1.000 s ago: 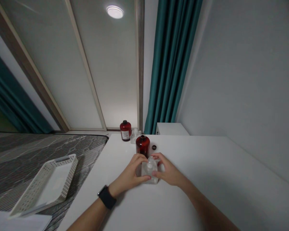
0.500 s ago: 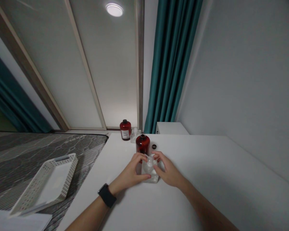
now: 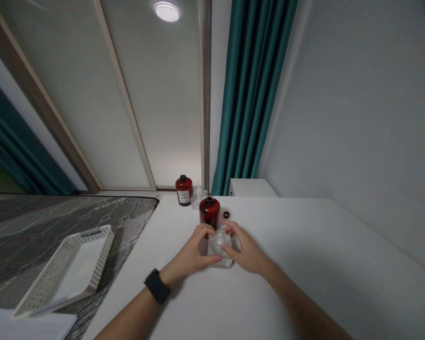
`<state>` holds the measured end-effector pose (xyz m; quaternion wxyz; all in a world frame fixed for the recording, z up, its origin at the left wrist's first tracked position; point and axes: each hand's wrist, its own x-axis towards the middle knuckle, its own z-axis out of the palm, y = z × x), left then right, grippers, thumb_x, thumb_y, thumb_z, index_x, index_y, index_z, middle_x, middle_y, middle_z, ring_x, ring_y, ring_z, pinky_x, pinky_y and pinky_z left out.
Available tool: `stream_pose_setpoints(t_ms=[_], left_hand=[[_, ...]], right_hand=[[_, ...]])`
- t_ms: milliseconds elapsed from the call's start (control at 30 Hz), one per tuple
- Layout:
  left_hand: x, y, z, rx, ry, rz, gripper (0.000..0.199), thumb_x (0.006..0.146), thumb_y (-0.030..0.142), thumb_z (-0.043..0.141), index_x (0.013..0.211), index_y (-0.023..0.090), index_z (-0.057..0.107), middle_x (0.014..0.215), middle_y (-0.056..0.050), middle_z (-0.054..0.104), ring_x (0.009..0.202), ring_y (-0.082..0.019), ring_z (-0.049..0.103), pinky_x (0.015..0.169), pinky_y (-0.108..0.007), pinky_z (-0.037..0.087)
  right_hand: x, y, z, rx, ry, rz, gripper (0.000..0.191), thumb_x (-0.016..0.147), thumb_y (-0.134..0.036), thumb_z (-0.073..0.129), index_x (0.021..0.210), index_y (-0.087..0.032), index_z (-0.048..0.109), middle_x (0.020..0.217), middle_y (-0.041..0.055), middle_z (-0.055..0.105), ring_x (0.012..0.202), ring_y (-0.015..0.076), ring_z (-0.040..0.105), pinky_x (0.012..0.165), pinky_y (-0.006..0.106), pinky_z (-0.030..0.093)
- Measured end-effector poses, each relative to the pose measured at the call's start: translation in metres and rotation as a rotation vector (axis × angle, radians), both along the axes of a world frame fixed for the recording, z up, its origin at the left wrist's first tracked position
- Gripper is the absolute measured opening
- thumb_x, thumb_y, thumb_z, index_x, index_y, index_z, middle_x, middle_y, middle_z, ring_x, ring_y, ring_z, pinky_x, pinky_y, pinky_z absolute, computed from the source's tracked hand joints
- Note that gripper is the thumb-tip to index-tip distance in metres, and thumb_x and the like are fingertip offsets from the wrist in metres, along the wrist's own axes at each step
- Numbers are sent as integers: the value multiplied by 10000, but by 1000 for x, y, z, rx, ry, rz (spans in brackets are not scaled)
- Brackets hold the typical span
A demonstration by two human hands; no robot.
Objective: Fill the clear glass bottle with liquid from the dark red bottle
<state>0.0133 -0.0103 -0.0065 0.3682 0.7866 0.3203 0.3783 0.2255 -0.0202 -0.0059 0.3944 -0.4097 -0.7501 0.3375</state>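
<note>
A clear square glass bottle [image 3: 219, 260] stands on the white table in front of me, with a rounded clear stopper [image 3: 220, 236] at its top. From the left, my left hand [image 3: 197, 251] curls its thumb and fingers around the bottle. My right hand [image 3: 245, 251] has thumb and fingers closed about the stopper. Just behind my fingers is an open dark red bottle [image 3: 209, 211], its lower part hidden by them. To its right lies a small black cap [image 3: 226, 215].
At the table's [image 3: 283, 226] far left corner stand a capped red bottle [image 3: 183, 192] with a white label and another clear glass piece [image 3: 197, 198]. A white perforated basket [image 3: 101, 264] and white papers [image 3: 30, 326] are at lower left. Behind the table stands a white cabinet [image 3: 253, 187].
The fingers of my right hand have shifted slightly at the stopper, the thumb moving a little left across it. My left hand stays nearly still around the bottle.
</note>
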Motion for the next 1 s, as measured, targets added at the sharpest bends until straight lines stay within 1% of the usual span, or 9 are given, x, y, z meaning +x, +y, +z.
stream_pose_setpoints(t_ms=[100, 233, 333, 433, 500, 633, 733, 867, 1000], left_hand=[[0, 0, 0, 1, -5, -5, 378, 767, 243, 789, 1043, 224, 532, 1194, -68, 525, 1160, -252, 507, 1022, -392, 397], [0, 0, 1, -10, -16, -4, 373, 761, 257, 797, 1023, 222, 534, 1182, -70, 526, 1149, -255, 510, 1012, -391, 401], [1, -1, 4, -17, -15, -9, 365, 768, 266, 791, 1024, 219, 536, 1181, -75, 527, 1144, -258, 515, 1008, -396, 407], [1, -1, 4, -18, -15, -9, 352, 777, 264, 782, 1025, 218, 536, 1184, -78, 525, 1150, -257, 516, 1017, -400, 405], [1, 0, 2, -13, -17, -5, 356, 774, 259, 785, 1023, 219, 535, 1183, -76, 524, 1149, -254, 517, 1019, -397, 405], [0, 1, -2, -6, -25, 1, 356, 761, 254, 793, 997, 221, 529, 1173, -66, 523, 1134, -246, 518, 1005, -381, 411], [1, 1, -1, -7, -27, 2, 342, 762, 254, 788, 975, 220, 524, 1170, -64, 520, 1138, -244, 512, 1004, -377, 407], [1, 0, 1, -5, -24, -1, 324, 763, 257, 784, 940, 218, 514, 1164, -64, 520, 1140, -243, 510, 1005, -374, 405], [1, -1, 1, -10, -24, 2, 342, 751, 246, 794, 926, 220, 501, 1182, -63, 518, 1164, -245, 498, 1021, -374, 396]], right_hand=[[2, 0, -1, 89, -11, -16, 525, 837, -155, 560, 1350, -213, 465, 1122, 75, 621, 1043, 224, 605, 976, 412, 475], [-1, -1, -3, 192, 38, -109, 458, 868, -122, 464, 1314, -221, 496, 1044, 62, 626, 982, 211, 609, 941, 397, 487], [-6, -5, -1, 206, 84, -123, 507, 844, -97, 456, 1334, -225, 478, 1010, 49, 612, 975, 207, 607, 943, 390, 486], [-11, -9, 1, 205, 108, -94, 593, 797, -89, 497, 1372, -225, 440, 1021, 44, 603, 995, 208, 598, 977, 398, 468], [-13, -11, 1, 183, 115, -89, 614, 786, -105, 533, 1379, -223, 429, 1030, 44, 603, 1008, 212, 595, 995, 407, 456], [-17, -10, -1, 92, 121, -107, 616, 793, -186, 619, 1379, -229, 434, 1054, 46, 607, 1011, 221, 600, 983, 411, 459], [-19, -7, -3, 35, 131, -140, 637, 777, -219, 663, 1374, -228, 442, 1051, 44, 610, 1008, 226, 605, 974, 416, 466], [-18, -5, -4, 18, 147, -138, 640, 786, -221, 666, 1382, -230, 435, 1048, 43, 606, 1013, 220, 607, 981, 411, 467], [-16, -6, -1, 31, 164, -77, 621, 822, -181, 603, 1408, -230, 403, 1057, 51, 624, 1023, 212, 618, 982, 397, 467]])
